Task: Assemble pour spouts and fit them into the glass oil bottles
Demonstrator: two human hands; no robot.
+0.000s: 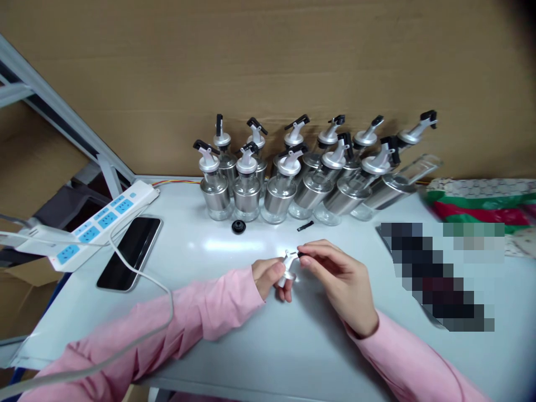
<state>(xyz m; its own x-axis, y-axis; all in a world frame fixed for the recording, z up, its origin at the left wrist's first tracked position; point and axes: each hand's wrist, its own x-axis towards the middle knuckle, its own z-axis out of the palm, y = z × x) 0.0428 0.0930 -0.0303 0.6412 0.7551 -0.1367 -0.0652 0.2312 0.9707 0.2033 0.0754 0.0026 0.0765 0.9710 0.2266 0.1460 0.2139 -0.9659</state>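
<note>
My left hand (268,279) is closed around a silver bottle pour spout (287,267), held upright just above the table. With thumb and fingertips, my right hand (343,285) pinches a small black piece (300,254) at the spout's tip; whether the two are joined I cannot tell. A round black stopper (238,226) and a thin black strip-like part (305,226) lie on the table beyond my hands. Behind them stand several glass bottles with steel sleeves (280,195), most topped by silver spouts with black flip caps. The bottle at the right end (396,190) has a bare glass neck.
On the left lie a black-screened phone (129,254) and a white power strip (106,223). A white cable (170,296) crosses over my left sleeve. To the right are a pixelated dark object (431,279) and a red-green bag (477,209). Cardboard (268,67) backs the table.
</note>
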